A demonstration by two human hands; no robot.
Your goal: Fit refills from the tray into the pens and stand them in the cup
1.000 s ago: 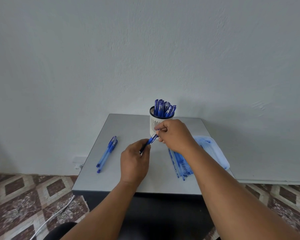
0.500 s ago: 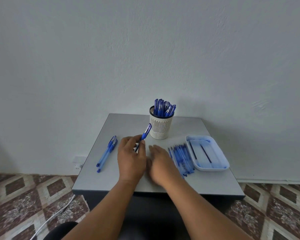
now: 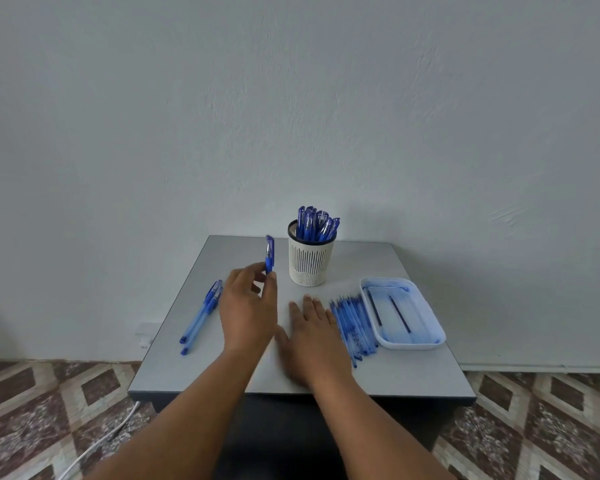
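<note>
My left hand (image 3: pixel 248 313) pinches a blue pen (image 3: pixel 269 253) upright, its cap end pointing up, just left of the white slotted cup (image 3: pixel 310 261). Several blue pens (image 3: pixel 317 225) stand in that cup. My right hand (image 3: pixel 314 332) lies flat on the table with straight fingers and holds nothing. A white tray (image 3: pixel 430 336) at the right holds two dark refills (image 3: pixel 399 313). Between my right hand and the tray lies a row of several used blue refills (image 3: pixel 354 327). Two capped blue pens (image 3: pixel 201 315) lie at the table's left side.
The small grey table (image 3: pixel 406 375) stands against a pale wall. Patterned floor tiles surround it, and a white cable (image 3: pixel 97 441) runs across the floor at the lower left.
My right hand let go of the pen and dropped flat onto the table. My left hand turned the pen upright and raised it toward the cup.
</note>
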